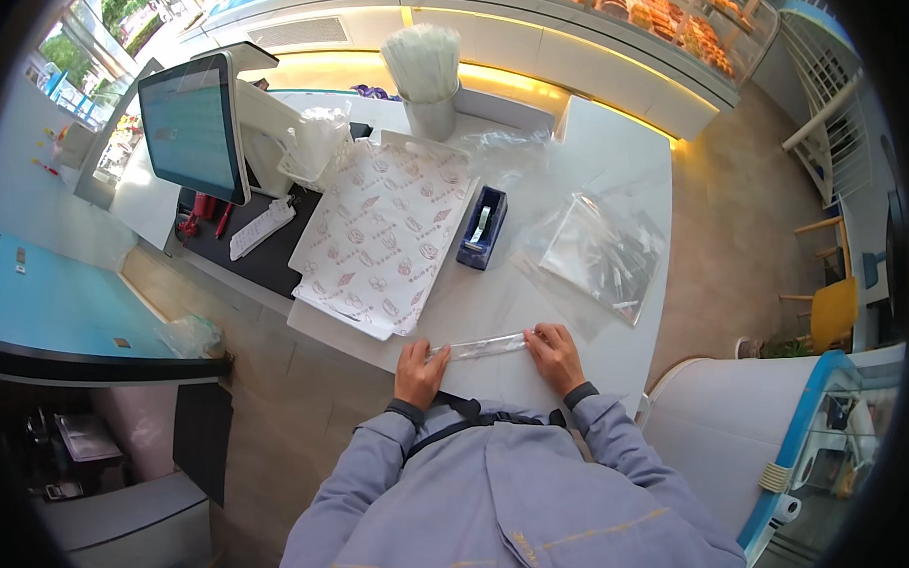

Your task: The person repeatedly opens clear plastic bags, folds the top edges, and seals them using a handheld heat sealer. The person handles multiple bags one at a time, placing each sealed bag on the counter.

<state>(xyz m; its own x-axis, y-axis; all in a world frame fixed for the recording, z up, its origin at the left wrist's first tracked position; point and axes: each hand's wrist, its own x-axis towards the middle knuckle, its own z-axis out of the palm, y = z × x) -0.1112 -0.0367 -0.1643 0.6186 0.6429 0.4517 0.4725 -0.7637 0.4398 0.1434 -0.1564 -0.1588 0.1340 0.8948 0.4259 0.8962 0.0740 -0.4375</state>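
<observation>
A narrow strip of folded clear plastic film (487,347) lies across the front of the white counter, stretched between my two hands. My left hand (421,373) pinches its left end between thumb and fingers. At the opposite end, my right hand (553,358) grips the film the same way. Beyond the strip stands a dark blue tape dispenser (483,229) with a roll in it. To its left is a tray lined with printed paper (385,234). A pile of clear plastic bags (604,256) rests on the right of the counter.
A touchscreen till (191,128) stands at the back left, beside a white basket of plastic bags (316,150). Wrapped straws fill a grey canister (427,116). On a black mat (266,268) lies a paper slip (263,229). Behind the counter runs a pastry display case (640,14).
</observation>
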